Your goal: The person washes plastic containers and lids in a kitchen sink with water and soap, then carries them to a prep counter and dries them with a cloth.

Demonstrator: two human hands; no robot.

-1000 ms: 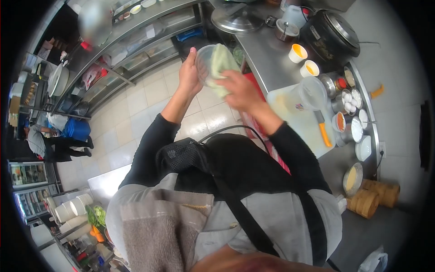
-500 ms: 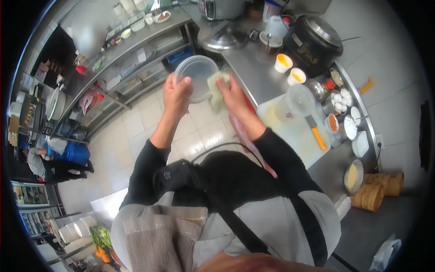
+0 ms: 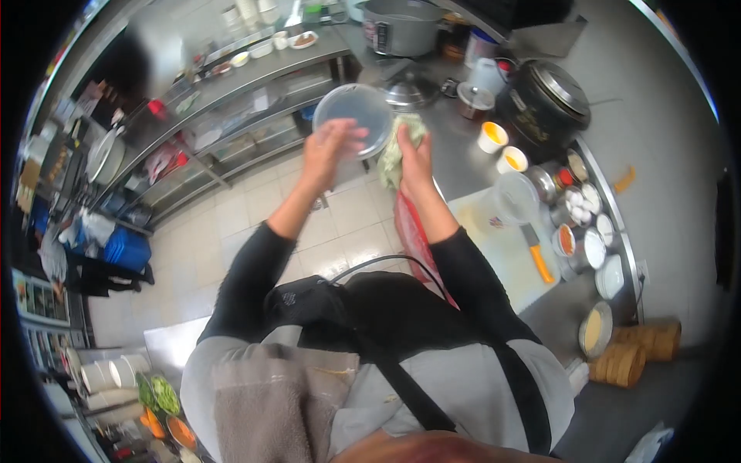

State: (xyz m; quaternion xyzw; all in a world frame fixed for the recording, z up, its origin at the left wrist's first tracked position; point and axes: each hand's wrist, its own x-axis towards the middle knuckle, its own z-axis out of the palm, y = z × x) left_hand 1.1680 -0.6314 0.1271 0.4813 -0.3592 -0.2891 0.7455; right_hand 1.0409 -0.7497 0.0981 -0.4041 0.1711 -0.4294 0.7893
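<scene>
A clear round plastic lid (image 3: 373, 104) is held up in front of me, above the floor. My right hand (image 3: 417, 162) is closed on a pale green cloth (image 3: 392, 158), which touches the lid's right edge. Over the lid's lower left part lies my left hand (image 3: 328, 158), its fingers stretched out and smeared by motion. Whether those fingers touch the lid is hard to see. To the right, a clear plastic tub (image 3: 515, 198) and an orange-handled knife (image 3: 539, 258) rest on a white cutting board (image 3: 494, 247).
Two cups with orange contents (image 3: 493, 137) stand near a black soup warmer (image 3: 544, 100). Small bowls, including one of eggs (image 3: 576, 206), line the wall side. Bamboo steamers (image 3: 617, 364) sit lower right. Steel shelving (image 3: 255, 77) runs along the left. A person (image 3: 85, 266) stands far left.
My left hand has loosened from the lid's left rim, and its fingers now extend across the lid. The lid and cloth have shifted slightly to the right in view.
</scene>
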